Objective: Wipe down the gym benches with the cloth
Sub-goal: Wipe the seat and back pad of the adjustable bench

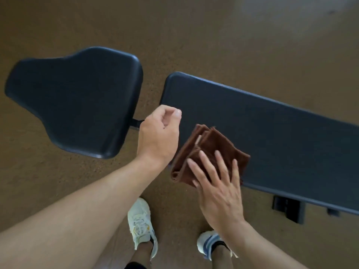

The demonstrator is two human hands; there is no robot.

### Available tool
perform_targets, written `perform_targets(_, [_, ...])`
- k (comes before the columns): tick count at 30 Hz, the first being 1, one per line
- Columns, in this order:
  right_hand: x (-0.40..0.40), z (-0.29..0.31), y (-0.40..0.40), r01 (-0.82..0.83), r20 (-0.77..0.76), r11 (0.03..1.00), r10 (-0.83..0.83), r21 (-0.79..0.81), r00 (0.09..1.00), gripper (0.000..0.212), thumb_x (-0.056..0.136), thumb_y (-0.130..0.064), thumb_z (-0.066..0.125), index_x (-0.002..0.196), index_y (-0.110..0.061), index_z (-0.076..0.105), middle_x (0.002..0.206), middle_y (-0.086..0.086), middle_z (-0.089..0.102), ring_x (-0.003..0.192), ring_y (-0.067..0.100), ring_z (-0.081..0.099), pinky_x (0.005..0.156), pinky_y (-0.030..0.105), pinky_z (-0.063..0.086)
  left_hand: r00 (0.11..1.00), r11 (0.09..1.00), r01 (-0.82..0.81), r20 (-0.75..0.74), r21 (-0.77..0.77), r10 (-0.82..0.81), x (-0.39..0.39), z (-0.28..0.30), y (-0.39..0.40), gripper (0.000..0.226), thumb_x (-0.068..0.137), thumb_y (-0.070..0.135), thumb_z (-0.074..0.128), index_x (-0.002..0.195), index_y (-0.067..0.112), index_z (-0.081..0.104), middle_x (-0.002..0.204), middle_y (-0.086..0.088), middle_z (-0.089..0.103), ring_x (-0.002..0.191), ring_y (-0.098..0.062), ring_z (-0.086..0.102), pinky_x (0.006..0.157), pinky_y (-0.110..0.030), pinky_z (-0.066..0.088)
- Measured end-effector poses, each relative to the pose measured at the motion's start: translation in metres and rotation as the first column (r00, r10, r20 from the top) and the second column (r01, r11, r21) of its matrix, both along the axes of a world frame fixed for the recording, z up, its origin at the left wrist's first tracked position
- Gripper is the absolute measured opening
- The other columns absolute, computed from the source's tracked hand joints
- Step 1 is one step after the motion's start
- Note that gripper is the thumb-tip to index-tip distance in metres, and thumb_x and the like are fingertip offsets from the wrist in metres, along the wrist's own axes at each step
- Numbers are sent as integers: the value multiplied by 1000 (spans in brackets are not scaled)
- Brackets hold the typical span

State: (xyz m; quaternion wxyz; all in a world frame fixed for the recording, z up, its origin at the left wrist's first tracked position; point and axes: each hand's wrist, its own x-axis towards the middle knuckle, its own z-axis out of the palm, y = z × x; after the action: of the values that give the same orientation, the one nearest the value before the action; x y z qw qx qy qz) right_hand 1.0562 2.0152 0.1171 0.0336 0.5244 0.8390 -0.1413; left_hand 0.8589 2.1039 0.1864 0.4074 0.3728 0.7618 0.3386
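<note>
A folded brown cloth (pixel 208 150) lies on the near left corner of the long dark bench pad (pixel 281 136). My right hand (pixel 219 187) lies flat on the cloth with straight, spread fingers. My left hand (pixel 159 133) hovers just left of the cloth, over the gap between the two pads, fingers loosely curled and holding nothing. The separate dark seat pad (pixel 77 98) sits to the left, joined by a short metal bar.
Brown speckled gym floor (pixel 194 35) surrounds the bench. My two feet in white shoes (pixel 140 226) stand close to the bench's near edge. A black frame foot (pixel 287 208) sticks out under the long pad at the right.
</note>
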Motion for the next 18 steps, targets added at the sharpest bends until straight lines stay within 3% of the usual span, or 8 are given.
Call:
perform_targets(2, [27,11,3,241,32,967,-239,-86,970,58,107,-53,34,163,-46,18,173,-13,11,162,23,6,125,67,12,982,981,163,-83,-107,-172,19,1,2,29,103,37,54,130,31,62,131,13,64,125,-7,56,105,-30,48])
perform_targets(4, [35,14,26,415,70,895,-410,-164,910,64,102,-69,16,162,-49,8,175,-13,-1,162,18,-9,127,64,-1,914,907,348,-132,-237,-385,39,1,-1,50,104,37,52,152,35,40,163,12,32,152,-18,28,120,-40,30])
perform_targets(6, [36,11,70,521,103,834,-510,-184,854,71,98,-75,15,162,-50,1,174,-11,-11,160,19,-17,125,64,-12,804,803,490,-179,-341,-567,55,-4,-5,64,105,39,47,161,34,17,166,17,-1,158,-22,-4,127,-48,10])
perform_targets(9, [38,3,150,594,61,787,-593,-165,803,73,98,-74,23,163,-48,2,175,-9,-9,161,22,-15,123,66,-13,633,712,572,-333,-407,-699,65,-22,-13,75,104,49,41,162,28,-1,170,8,-12,155,-22,-23,127,-51,-6])
perform_targets(13, [50,-4,186,505,47,854,-503,-123,863,72,99,-73,21,163,-46,3,175,-8,-5,161,22,-12,125,63,-11,627,742,542,-398,-394,-670,68,-28,-14,79,101,51,46,162,27,2,171,7,-6,156,-22,-19,127,-51,-5])
perform_targets(15, [59,-6,158,475,15,875,-475,-92,880,69,102,-69,22,164,-46,5,176,-7,-1,162,21,-8,128,60,-7,609,734,532,-411,-422,-678,71,-24,-12,84,99,50,54,163,25,6,172,4,-1,157,-25,-13,127,-54,3])
perform_targets(18, [79,-1,66,487,-23,871,-489,-62,872,65,104,-66,24,164,-46,12,175,-6,8,162,22,-1,128,60,3,515,636,530,-383,-561,-767,84,-14,-3,108,88,61,65,161,29,-8,172,-3,-9,157,-33,-13,124,-61,17])
